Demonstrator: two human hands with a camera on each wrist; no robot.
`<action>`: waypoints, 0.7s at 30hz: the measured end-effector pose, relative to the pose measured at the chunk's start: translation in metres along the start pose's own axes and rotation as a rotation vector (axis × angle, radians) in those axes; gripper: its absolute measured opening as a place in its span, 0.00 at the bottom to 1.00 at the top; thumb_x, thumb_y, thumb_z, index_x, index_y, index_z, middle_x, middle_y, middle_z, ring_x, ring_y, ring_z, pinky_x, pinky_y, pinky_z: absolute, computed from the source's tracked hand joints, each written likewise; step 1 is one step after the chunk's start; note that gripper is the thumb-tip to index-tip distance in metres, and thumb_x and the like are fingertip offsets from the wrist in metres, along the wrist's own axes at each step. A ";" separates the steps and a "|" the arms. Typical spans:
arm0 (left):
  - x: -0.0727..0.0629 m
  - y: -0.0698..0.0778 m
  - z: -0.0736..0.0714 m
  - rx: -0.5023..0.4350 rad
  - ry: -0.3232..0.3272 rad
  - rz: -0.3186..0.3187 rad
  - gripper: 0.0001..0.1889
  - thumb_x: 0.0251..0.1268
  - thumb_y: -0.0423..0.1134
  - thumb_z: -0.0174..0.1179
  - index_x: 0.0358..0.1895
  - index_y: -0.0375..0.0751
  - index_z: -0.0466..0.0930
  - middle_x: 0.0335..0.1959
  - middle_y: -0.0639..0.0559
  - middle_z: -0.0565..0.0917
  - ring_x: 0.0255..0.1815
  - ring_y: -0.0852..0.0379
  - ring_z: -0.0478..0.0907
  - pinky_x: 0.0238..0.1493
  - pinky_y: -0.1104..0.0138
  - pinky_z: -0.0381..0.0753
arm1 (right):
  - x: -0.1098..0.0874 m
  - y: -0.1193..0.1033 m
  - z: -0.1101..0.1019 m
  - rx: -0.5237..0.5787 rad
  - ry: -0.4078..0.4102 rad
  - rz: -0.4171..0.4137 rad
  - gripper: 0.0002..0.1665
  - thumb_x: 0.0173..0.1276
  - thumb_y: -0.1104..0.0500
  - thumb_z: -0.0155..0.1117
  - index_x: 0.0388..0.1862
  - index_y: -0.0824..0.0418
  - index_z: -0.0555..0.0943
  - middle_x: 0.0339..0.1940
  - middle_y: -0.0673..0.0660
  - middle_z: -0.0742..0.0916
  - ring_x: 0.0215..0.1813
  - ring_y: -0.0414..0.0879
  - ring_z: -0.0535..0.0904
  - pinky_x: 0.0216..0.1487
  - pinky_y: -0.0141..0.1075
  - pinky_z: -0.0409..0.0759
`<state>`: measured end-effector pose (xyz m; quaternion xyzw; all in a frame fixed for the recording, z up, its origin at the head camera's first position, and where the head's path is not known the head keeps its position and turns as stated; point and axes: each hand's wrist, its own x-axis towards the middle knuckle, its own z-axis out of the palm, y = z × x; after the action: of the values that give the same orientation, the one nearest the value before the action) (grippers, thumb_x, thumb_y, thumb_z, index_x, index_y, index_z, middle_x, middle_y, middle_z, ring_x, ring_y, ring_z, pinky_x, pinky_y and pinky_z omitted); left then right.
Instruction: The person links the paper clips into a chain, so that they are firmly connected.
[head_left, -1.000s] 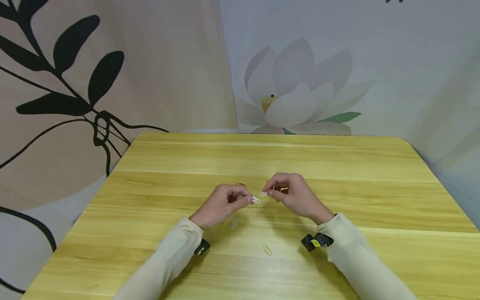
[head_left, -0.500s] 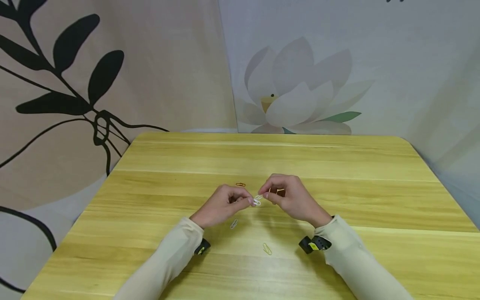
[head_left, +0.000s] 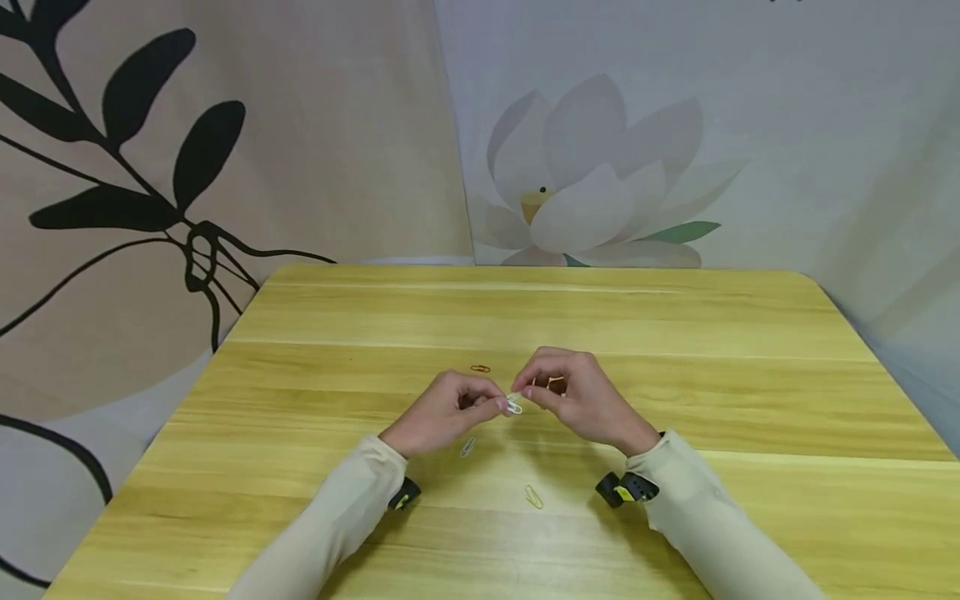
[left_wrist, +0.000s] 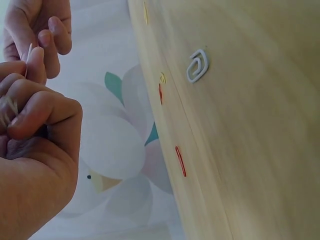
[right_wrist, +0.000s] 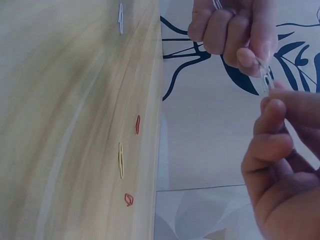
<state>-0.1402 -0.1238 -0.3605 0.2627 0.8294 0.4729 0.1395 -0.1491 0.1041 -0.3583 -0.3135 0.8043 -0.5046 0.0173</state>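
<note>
Just above the table, my left hand (head_left: 452,410) pinches a white paper clip (head_left: 514,408) between thumb and forefinger. My right hand (head_left: 576,398) pinches a second white paper clip (head_left: 515,396), mostly covered by its fingertips. The two clips meet or overlap; whether they are linked I cannot tell. In the right wrist view the pinched clips (right_wrist: 266,79) bridge the two hands. Something whitish and thin (left_wrist: 9,111) shows within the curled fingers of my left hand in the left wrist view, its kind unclear.
On the wooden table (head_left: 337,317) lie a white paper clip (head_left: 468,447), a yellow paper clip (head_left: 533,497) and a red paper clip (head_left: 481,368). Past my right hand, another yellow clip (right_wrist: 120,161) and red clip (right_wrist: 128,199) lie. A printed cloth (head_left: 600,167) hangs behind the table.
My right hand has moved left, bringing its white paper clip against the one in my left hand. The left hand has barely moved. The red clip now shows more fully.
</note>
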 end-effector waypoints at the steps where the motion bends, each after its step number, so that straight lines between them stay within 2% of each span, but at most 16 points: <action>1: 0.000 0.000 0.000 -0.002 -0.005 0.005 0.11 0.75 0.38 0.56 0.43 0.38 0.87 0.22 0.57 0.68 0.22 0.65 0.62 0.27 0.75 0.63 | 0.000 0.000 0.000 -0.003 -0.001 -0.005 0.08 0.69 0.68 0.66 0.36 0.56 0.88 0.36 0.53 0.87 0.31 0.40 0.77 0.31 0.30 0.81; 5: 0.000 0.000 0.000 -0.009 -0.022 0.016 0.11 0.76 0.37 0.55 0.44 0.38 0.87 0.22 0.56 0.69 0.22 0.65 0.62 0.27 0.74 0.63 | 0.000 0.001 0.000 -0.012 -0.005 -0.023 0.09 0.68 0.68 0.66 0.35 0.55 0.88 0.36 0.52 0.87 0.33 0.39 0.78 0.32 0.31 0.82; 11: -0.001 0.001 -0.001 -0.051 -0.019 -0.008 0.11 0.76 0.38 0.55 0.42 0.40 0.87 0.19 0.55 0.69 0.19 0.63 0.63 0.23 0.73 0.65 | 0.000 0.000 0.000 -0.038 0.001 -0.068 0.09 0.68 0.68 0.66 0.34 0.56 0.88 0.36 0.51 0.88 0.35 0.38 0.78 0.31 0.31 0.81; 14: -0.001 -0.001 -0.002 -0.097 -0.028 -0.016 0.11 0.76 0.36 0.54 0.42 0.36 0.86 0.17 0.54 0.72 0.18 0.57 0.69 0.23 0.71 0.70 | -0.002 -0.002 0.000 -0.047 0.003 -0.083 0.09 0.68 0.68 0.66 0.34 0.56 0.88 0.36 0.51 0.88 0.36 0.37 0.79 0.32 0.31 0.82; 18: -0.001 -0.001 -0.002 -0.138 -0.037 -0.033 0.12 0.75 0.35 0.54 0.42 0.31 0.85 0.19 0.50 0.81 0.22 0.44 0.77 0.25 0.70 0.73 | -0.004 -0.003 -0.001 -0.056 0.002 -0.098 0.09 0.68 0.68 0.66 0.34 0.55 0.88 0.36 0.50 0.87 0.36 0.37 0.79 0.32 0.31 0.82; 21: -0.002 -0.001 -0.003 -0.155 -0.027 -0.053 0.12 0.75 0.36 0.54 0.42 0.32 0.85 0.23 0.47 0.85 0.25 0.43 0.79 0.25 0.71 0.71 | -0.005 -0.003 -0.001 -0.061 0.007 -0.106 0.08 0.69 0.67 0.66 0.34 0.55 0.88 0.36 0.51 0.87 0.35 0.37 0.79 0.32 0.30 0.82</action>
<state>-0.1405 -0.1269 -0.3601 0.2355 0.7949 0.5283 0.1830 -0.1437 0.1066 -0.3572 -0.3542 0.8015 -0.4812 -0.0219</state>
